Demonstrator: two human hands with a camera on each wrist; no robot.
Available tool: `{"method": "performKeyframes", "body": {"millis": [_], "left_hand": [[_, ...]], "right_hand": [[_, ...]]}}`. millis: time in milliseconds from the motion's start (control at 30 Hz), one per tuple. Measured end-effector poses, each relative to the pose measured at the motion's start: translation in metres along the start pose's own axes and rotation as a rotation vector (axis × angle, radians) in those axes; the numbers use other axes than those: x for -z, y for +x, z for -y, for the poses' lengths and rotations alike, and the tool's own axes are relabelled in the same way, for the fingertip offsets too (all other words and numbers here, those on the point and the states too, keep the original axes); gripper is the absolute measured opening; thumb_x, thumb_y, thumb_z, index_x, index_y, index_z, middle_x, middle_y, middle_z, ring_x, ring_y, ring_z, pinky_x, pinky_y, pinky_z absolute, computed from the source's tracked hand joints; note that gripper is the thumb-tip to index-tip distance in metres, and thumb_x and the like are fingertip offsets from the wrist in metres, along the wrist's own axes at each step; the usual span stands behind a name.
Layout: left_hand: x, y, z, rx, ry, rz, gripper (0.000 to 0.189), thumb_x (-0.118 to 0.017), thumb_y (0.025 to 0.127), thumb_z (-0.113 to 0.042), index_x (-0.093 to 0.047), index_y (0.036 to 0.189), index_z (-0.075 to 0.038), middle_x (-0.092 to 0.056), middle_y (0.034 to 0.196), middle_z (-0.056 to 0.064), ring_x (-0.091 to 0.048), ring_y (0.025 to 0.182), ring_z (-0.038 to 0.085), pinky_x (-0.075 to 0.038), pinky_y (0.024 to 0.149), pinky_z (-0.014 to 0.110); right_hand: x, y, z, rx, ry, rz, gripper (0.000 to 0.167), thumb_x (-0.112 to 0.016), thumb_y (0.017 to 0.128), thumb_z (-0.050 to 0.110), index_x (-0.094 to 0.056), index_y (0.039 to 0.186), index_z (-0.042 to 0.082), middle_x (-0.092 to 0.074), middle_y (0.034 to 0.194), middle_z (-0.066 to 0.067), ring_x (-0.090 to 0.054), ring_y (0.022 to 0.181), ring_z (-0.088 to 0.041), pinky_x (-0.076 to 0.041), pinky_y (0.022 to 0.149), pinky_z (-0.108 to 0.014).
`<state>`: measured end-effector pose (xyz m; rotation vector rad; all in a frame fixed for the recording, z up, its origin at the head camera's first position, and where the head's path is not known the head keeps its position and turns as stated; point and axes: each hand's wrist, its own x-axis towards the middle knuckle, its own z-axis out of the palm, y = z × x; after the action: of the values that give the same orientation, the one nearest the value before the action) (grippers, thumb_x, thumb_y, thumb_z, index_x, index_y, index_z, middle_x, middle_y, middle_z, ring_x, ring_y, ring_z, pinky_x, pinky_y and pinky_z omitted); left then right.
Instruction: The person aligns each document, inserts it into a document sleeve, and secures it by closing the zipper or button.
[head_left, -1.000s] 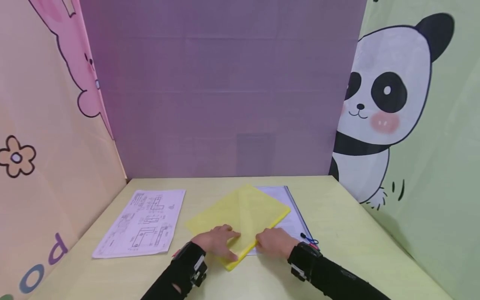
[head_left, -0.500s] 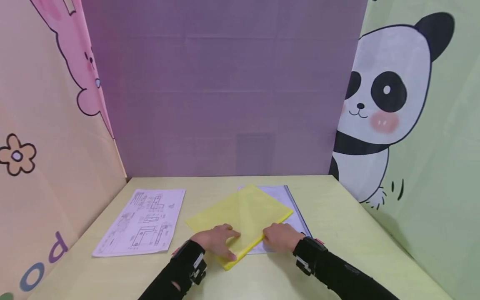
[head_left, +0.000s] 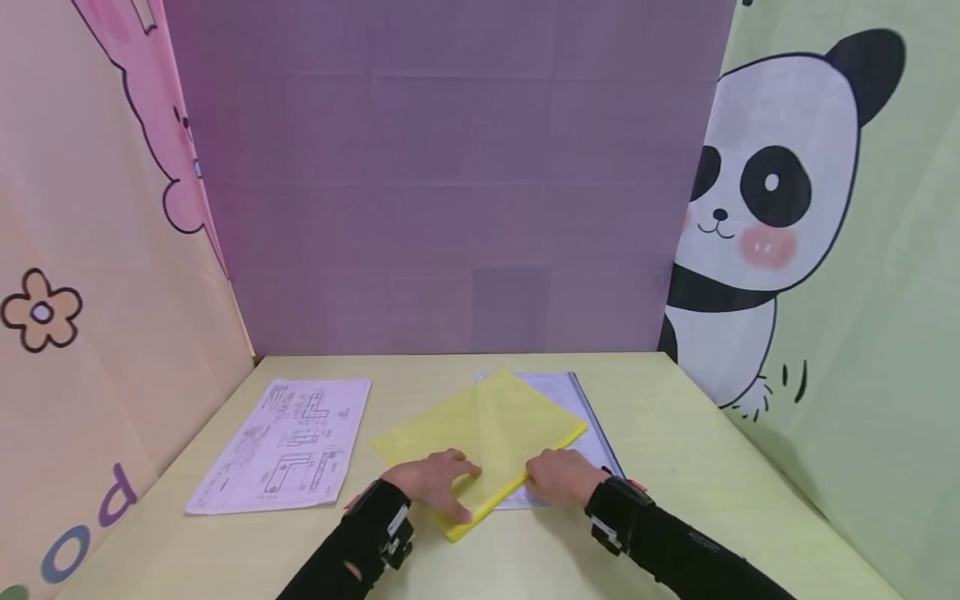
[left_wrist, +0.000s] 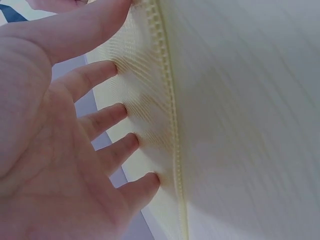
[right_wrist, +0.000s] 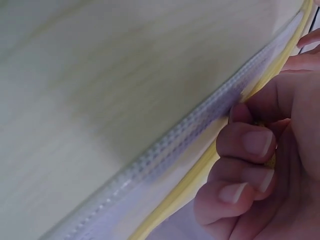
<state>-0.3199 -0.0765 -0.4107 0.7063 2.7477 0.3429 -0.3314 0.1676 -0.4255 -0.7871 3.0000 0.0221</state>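
Note:
A yellow mesh zipper pouch (head_left: pixel 517 408) lies slantwise on the table, its zipper edge facing front right. My left hand (head_left: pixel 431 483) rests on its near left part with fingers spread; in the left wrist view the fingertips of the left hand (left_wrist: pixel 60 150) touch the mesh beside the zipper (left_wrist: pixel 167 85). At the middle of that edge my right hand (head_left: pixel 562 477) has its fingers curled in a pinch. A small yellow piece, seemingly the zipper pull (right_wrist: pixel 270 161), shows between the fingers of the right hand (right_wrist: pixel 260 180). Its pinched end is hidden.
Under the yellow pouch lies a pale document pouch with a dark blue edge (head_left: pixel 596 421); its white zipper (right_wrist: pixel 165 145) runs alongside in the right wrist view. A paper sheet with technical drawings (head_left: pixel 288 446) lies on the left of the table (head_left: pixel 712 467).
My right hand has shifted slightly to the right and up along the yellow pouch's edge, and the pouch's right corner has moved a little right. My left hand has stayed almost in place.

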Motion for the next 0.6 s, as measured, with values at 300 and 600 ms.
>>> {"method": "performKeyframes", "body": {"millis": [300,600], "left_hand": [[0.000,0.001,0.002,-0.020,0.001,0.006,0.068,-0.083,0.082,-0.042,-0.058,0.143,-0.024,-0.045,0.152,0.010,-0.043,0.139,0.033,-0.041,0.108,0.059],[0.000,0.001,0.002,-0.034,0.005,0.013,0.068,-0.082,0.083,-0.041,-0.058,0.144,-0.023,-0.045,0.152,0.010,-0.042,0.140,0.033,-0.040,0.109,0.058]], "right_hand": [[0.003,-0.002,-0.004,-0.051,-0.018,-0.022,0.024,-0.062,0.097,0.020,-0.056,0.075,0.014,-0.049,0.067,0.001,-0.046,0.061,-0.017,-0.041,0.060,-0.034],[0.005,0.001,-0.014,-0.118,-0.005,0.018,0.021,-0.061,0.098,0.020,-0.059,0.079,0.013,-0.052,0.072,0.001,-0.048,0.066,-0.018,-0.044,0.065,-0.037]]}}
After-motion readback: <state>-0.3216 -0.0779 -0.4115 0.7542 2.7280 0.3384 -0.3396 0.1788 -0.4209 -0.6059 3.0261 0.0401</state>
